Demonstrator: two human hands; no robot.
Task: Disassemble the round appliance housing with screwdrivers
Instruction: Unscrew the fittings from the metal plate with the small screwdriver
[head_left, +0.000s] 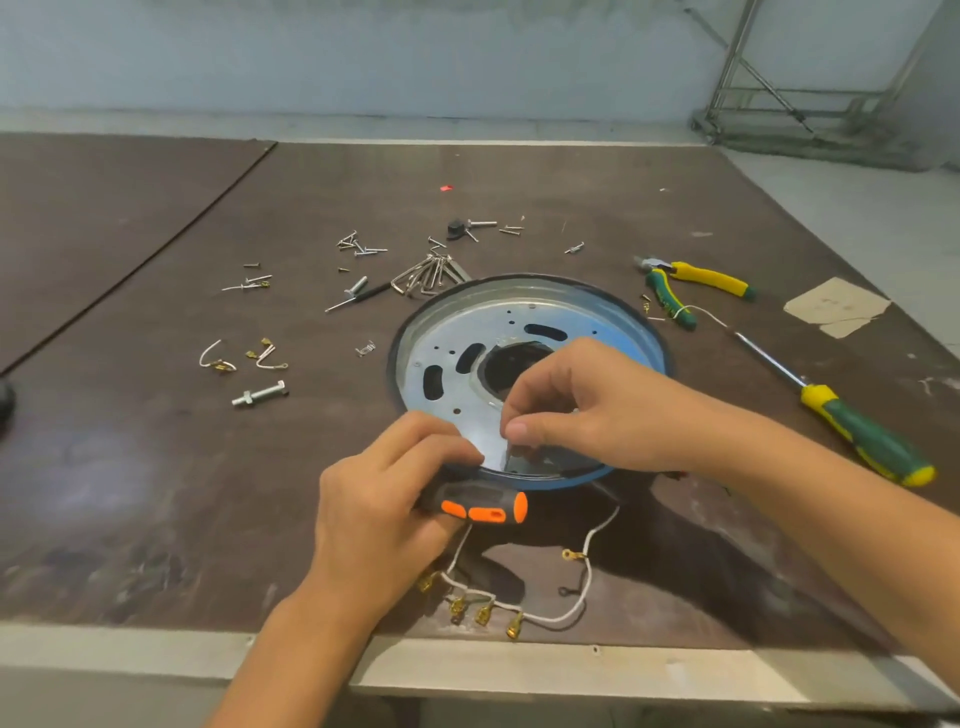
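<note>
Seen from the head, the round housing lies flat on the counter. At its near rim the left grip is closed around an orange-and-black screwdriver, probably keeping it ready. The right grip, over the housing's near side, pinches its fingertips together, perhaps lifting a loosened screw; I cannot tell.

Left hand curls around an orange-and-black screwdriver handle; right hand, forearm angled in from the right, pinches thumb to fingertips (anything held is hidden).
</note>
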